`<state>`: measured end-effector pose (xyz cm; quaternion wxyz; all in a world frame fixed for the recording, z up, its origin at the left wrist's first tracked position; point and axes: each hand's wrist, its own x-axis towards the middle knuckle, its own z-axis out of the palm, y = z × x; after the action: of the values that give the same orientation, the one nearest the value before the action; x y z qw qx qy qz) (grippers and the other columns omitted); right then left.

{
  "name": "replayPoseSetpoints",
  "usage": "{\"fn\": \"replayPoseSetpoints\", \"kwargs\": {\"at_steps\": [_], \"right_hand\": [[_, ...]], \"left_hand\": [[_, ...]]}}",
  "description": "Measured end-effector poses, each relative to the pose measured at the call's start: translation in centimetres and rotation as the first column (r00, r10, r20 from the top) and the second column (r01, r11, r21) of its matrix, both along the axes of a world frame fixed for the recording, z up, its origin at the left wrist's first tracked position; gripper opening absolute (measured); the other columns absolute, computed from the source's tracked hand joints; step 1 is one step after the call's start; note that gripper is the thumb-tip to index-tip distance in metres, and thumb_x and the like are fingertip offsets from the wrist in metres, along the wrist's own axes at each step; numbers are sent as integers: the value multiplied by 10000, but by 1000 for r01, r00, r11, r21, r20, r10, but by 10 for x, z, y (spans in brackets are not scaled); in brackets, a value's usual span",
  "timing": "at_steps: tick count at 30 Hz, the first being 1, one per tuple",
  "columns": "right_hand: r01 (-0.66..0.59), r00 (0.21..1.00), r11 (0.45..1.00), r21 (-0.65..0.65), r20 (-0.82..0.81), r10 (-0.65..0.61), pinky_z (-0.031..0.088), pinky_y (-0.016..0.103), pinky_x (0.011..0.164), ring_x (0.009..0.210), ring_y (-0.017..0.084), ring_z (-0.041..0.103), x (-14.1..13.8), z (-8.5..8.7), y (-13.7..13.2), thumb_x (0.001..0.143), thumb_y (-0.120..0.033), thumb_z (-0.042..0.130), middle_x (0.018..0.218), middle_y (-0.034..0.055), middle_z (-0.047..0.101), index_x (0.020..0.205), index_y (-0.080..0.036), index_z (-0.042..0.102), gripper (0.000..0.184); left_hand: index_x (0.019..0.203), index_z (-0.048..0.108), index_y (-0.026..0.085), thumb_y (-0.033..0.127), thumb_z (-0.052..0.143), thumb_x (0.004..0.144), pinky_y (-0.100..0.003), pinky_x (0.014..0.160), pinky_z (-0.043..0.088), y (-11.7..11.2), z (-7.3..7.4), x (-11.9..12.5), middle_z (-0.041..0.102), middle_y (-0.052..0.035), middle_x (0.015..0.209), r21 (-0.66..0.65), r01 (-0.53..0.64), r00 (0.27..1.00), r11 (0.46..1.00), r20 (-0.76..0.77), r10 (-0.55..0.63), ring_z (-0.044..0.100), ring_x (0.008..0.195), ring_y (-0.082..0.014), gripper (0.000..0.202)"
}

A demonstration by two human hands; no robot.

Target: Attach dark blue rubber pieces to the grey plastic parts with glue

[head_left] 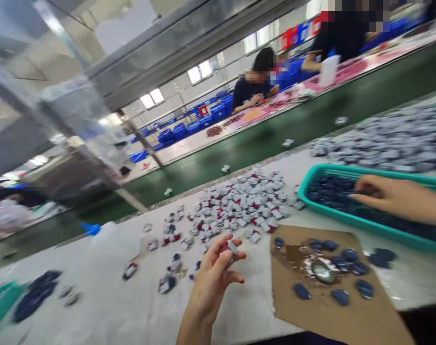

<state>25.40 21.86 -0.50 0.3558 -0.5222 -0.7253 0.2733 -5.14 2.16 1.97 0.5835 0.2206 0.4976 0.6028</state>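
Observation:
My left hand (218, 273) is raised over the white table. Its thumb and fingers pinch a small white-and-dark-red block (232, 247). My right hand (390, 194) reaches into a long teal basket (342, 219) full of small dark blue pieces (327, 189). Its fingers curl down among them, and whatever lies between the fingertips is hidden. Between my hands lies a brown cardboard sheet (293, 306) with several dark blue oval pieces (342, 297). On that sheet a small round dish (323, 271) is ringed by a whitish, wet-looking smear.
A heap of white-and-red blocks (239, 203) lies beyond my left hand, with more grey-white blocks (394, 139) at right. A whitish bottle with a blue tip (106, 244) stands left. Past the green conveyor belt (246, 143), two people (253, 86) sit at a pink-covered bench.

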Motion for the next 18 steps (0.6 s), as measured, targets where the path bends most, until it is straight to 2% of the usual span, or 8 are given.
{"fn": "replayPoseSetpoints", "kwargs": {"at_steps": [2, 4, 7, 8, 10, 13, 15, 18], "right_hand": [[-26, 999, 988, -154, 34, 32, 412, 143, 478, 526, 46, 533, 8, 2, 2, 854, -244, 585, 600, -48, 554, 773, -121, 545, 153], [-42, 999, 970, -238, 1, 44, 401, 156, 454, 579, 75, 571, 9, 6, -4, 871, -347, 521, 681, -29, 598, 900, -157, 521, 192], [-59, 998, 949, -309, -50, 45, 367, 164, 429, 563, 73, 537, 3, 16, -25, 868, -485, 447, 743, -14, 605, 1026, -188, 512, 343], [-65, 997, 942, -330, -58, 48, 353, 164, 423, 530, 65, 503, 1, 18, -34, 861, -512, 452, 715, -20, 587, 1022, -190, 525, 367], [-79, 996, 927, -367, -64, 60, 350, 163, 438, 506, 55, 458, -5, 19, -55, 852, -558, 461, 648, -33, 531, 953, -194, 555, 390], [-113, 994, 906, -407, -36, 108, 386, 175, 502, 592, 80, 493, -17, 10, -90, 838, -583, 486, 686, -12, 542, 914, -206, 572, 394], [-174, 975, 890, -422, 50, 215, 403, 197, 512, 632, 106, 528, -28, 2, -112, 858, -540, 481, 764, 7, 595, 990, -227, 567, 351], [-329, 902, 862, -385, 142, 408, 480, 239, 604, 706, 138, 597, -42, -6, -132, 907, -440, 425, 865, 18, 644, 1036, -265, 586, 270]], "left_hand": [[1081, 616, 156, 184, 683, 793, -223, 681, 577, 2, -9, 6, 604, -129, 1246, -50, 36, 995, 998, 99, -31, 619, 1087, -243, 297], [1013, 602, 168, 186, 671, 808, -243, 732, 579, 3, -18, 10, 633, -128, 1226, -92, 90, 976, 992, 204, -70, 642, 1071, -253, 217], [920, 522, 191, 320, 623, 850, -160, 419, 493, 7, -32, 13, 730, -113, 970, -68, 204, 952, 977, 246, -181, 699, 575, -161, 178], [893, 498, 194, 370, 602, 858, -113, 329, 384, 7, -37, 14, 739, -91, 847, -48, 238, 947, 970, 232, -221, 605, 401, -99, 208], [853, 473, 191, 451, 593, 844, -62, 284, 201, 8, -45, 18, 697, -35, 628, -7, 276, 943, 961, 196, -269, 366, 255, -7, 286], [842, 488, 179, 446, 677, 771, -47, 319, 192, 6, -49, 29, 663, 1, 581, 16, 235, 954, 972, 186, -234, 297, 299, 20, 334], [868, 518, 170, 343, 711, 751, -62, 345, 292, 3, -46, 38, 704, -33, 771, -31, 197, 961, 980, 204, -187, 461, 405, -15, 285], [904, 527, 170, 291, 661, 789, -152, 461, 493, -2, -43, 48, 679, -96, 1060, -141, 207, 958, 968, 229, -172, 676, 752, -151, 214]]}}
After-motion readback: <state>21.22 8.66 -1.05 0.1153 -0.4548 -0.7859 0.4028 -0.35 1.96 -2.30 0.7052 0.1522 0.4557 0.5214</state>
